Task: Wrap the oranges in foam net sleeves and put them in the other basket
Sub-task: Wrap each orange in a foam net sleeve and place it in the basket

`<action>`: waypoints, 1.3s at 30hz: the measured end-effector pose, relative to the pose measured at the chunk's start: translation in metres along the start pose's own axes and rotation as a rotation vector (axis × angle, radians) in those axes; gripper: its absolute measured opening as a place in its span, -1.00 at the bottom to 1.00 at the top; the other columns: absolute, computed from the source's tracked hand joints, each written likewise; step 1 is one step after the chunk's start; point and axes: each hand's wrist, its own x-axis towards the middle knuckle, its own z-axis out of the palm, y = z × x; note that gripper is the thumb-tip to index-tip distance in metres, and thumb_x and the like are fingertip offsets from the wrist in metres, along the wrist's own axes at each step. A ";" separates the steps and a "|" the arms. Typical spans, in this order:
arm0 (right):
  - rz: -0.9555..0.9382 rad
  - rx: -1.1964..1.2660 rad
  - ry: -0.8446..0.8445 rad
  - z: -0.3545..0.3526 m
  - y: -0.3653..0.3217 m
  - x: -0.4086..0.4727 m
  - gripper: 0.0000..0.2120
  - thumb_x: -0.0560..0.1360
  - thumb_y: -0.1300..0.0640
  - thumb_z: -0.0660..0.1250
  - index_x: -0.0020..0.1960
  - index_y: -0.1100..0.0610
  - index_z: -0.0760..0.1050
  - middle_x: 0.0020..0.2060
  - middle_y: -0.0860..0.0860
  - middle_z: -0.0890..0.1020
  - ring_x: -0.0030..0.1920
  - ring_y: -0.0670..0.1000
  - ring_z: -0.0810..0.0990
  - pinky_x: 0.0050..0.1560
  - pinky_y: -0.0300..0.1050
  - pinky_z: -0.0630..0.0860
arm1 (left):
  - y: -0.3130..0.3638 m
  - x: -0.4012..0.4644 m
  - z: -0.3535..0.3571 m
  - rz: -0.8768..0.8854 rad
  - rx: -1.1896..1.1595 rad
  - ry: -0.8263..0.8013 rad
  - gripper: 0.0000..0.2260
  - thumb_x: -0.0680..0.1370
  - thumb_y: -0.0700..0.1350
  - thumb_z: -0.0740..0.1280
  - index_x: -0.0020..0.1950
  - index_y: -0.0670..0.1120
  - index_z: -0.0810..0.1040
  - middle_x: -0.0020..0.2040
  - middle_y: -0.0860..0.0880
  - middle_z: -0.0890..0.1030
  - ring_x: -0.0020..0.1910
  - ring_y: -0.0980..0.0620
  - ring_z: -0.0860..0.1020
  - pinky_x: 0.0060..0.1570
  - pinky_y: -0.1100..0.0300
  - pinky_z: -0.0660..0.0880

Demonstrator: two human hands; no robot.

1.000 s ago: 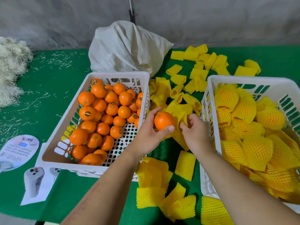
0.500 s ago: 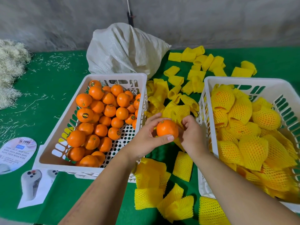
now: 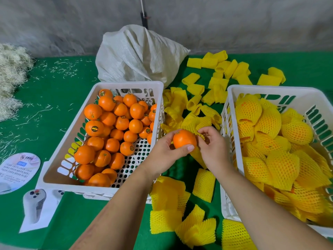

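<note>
Orange meets the sleeve between the 2 baskets

The left hand (image 3: 162,154) grips the orange (image 3: 184,141), now moved closer to the sleeve (image 3: 197,124) that the right hand (image 3: 213,147) pinches open, so wrapping can begin. The right basket (image 3: 232,109) rim is just beside, and green tabletop (image 3: 54,105) lies below.

The right basket (image 3: 232,109) is cut off, perhaps half-hidden.

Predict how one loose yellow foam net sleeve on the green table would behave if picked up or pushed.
The yellow foam net sleeve probably feels very light: it is open mesh. It likely flops and squashes, since neighbours lie bent and creased. Pushed, it would probably slide on the green table rather than roll, lying flattened.
</note>
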 end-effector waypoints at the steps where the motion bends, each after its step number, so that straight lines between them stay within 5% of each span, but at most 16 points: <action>1: 0.000 0.052 0.010 0.000 0.002 0.000 -0.87 0.60 0.20 0.41 0.13 0.04 0.56 0.02 -0.02 0.65 0.07 0.04 0.63 0.00 -0.11 0.58 | -0.001 0.001 0.001 0.011 0.016 0.028 -0.35 0.47 0.11 0.57 0.50 0.10 0.41 0.32 0.06 0.55 0.17 0.09 0.65 0.10 0.20 0.63; 5: -0.143 0.047 -0.025 -0.005 0.007 -0.010 -0.83 0.58 0.18 0.43 0.10 -0.03 0.55 -0.05 -0.19 0.63 -0.01 -0.20 0.60 -0.09 -0.37 0.52 | -0.003 0.003 0.003 0.067 -0.017 0.096 -0.26 0.45 0.06 0.58 0.49 0.19 0.22 0.38 -0.03 0.41 0.25 -0.09 0.59 0.16 -0.09 0.65; 7: -0.240 0.009 -0.050 -0.006 0.007 -0.015 -0.82 0.56 0.21 0.45 0.09 -0.01 0.55 -0.07 -0.22 0.61 0.00 -0.24 0.57 -0.07 -0.43 0.47 | -0.001 0.004 0.002 0.090 -0.046 0.115 -0.29 0.49 0.01 0.56 0.48 0.25 0.20 0.35 -0.05 0.43 0.18 -0.06 0.61 0.14 -0.06 0.66; 12: -0.533 -0.069 -0.072 0.000 0.005 -0.022 -0.88 0.51 0.20 0.42 0.04 0.17 0.57 -0.11 -0.09 0.59 -0.07 -0.18 0.53 -0.05 -0.42 0.43 | 0.000 0.007 0.007 0.031 -0.158 0.235 -0.62 0.67 -0.18 0.32 0.45 0.09 0.35 -0.12 0.16 0.65 -0.11 0.08 0.66 -0.02 0.09 0.66; 17: -0.330 -0.052 -0.170 0.004 0.011 -0.016 -0.70 0.54 0.21 0.45 0.16 0.02 0.42 -0.05 -0.09 0.50 -0.02 -0.10 0.51 -0.11 -0.34 0.44 | 0.006 0.002 0.001 -0.086 -0.261 0.059 -0.54 0.69 -0.16 0.34 0.53 0.05 0.27 0.33 -0.19 0.59 0.24 -0.13 0.66 0.15 0.02 0.65; 20: -0.363 -0.053 -0.143 0.005 0.013 -0.013 -0.68 0.53 0.27 0.40 0.22 0.07 0.40 0.02 -0.07 0.45 0.03 -0.12 0.47 -0.04 -0.35 0.45 | 0.000 0.000 -0.003 -0.028 -0.185 -0.016 -0.34 0.59 -0.27 0.44 0.57 0.07 0.22 0.26 -0.15 0.61 0.21 -0.11 0.67 0.16 0.01 0.64; 23: -0.501 -0.142 -0.047 0.002 0.011 -0.013 -0.74 0.52 0.26 0.33 0.21 0.24 0.50 0.06 0.02 0.48 0.02 0.00 0.51 -0.06 -0.21 0.49 | -0.003 0.002 0.002 0.019 -0.123 0.041 -0.40 0.55 -0.29 0.49 0.49 -0.03 0.28 0.18 -0.17 0.61 0.11 -0.09 0.68 0.05 0.04 0.65; 28: -0.748 -0.258 -0.008 -0.001 0.010 -0.018 -0.74 0.46 0.28 0.28 0.11 0.28 0.61 -0.06 0.13 0.54 -0.09 0.11 0.56 -0.08 -0.15 0.53 | 0.007 0.007 0.016 0.019 -0.073 0.209 -0.35 0.37 0.05 0.57 0.35 -0.07 0.36 0.18 -0.26 0.61 0.09 -0.09 0.62 0.13 -0.08 0.60; 31: -0.602 -0.190 -0.059 0.002 0.013 -0.017 -0.65 0.45 0.21 0.30 0.24 0.11 0.48 0.04 -0.03 0.42 -0.04 -0.01 0.48 -0.07 -0.23 0.50 | 0.010 0.008 0.017 -0.045 -0.048 0.230 -0.42 0.35 0.15 0.48 0.28 0.01 0.38 0.22 -0.28 0.59 0.16 -0.17 0.61 0.22 -0.25 0.55; 35: -0.327 -0.128 -0.055 0.006 0.020 -0.011 -0.53 0.51 0.23 0.44 0.33 0.01 0.34 0.09 -0.10 0.43 0.05 -0.07 0.49 -0.05 -0.26 0.52 | 0.004 0.008 0.010 -0.061 -0.095 0.215 -0.64 0.59 0.00 0.46 0.27 0.13 0.35 0.20 -0.10 0.59 0.21 -0.13 0.61 0.16 -0.09 0.60; 39: -0.304 -0.074 -0.106 0.005 0.020 -0.009 -0.63 0.54 0.09 0.30 0.32 -0.06 0.35 0.10 -0.11 0.55 0.04 -0.13 0.55 -0.08 -0.35 0.47 | -0.001 0.005 0.007 0.016 -0.053 0.125 -0.41 0.47 -0.12 0.57 0.38 0.02 0.32 0.07 0.05 0.64 0.04 0.05 0.64 0.03 0.12 0.63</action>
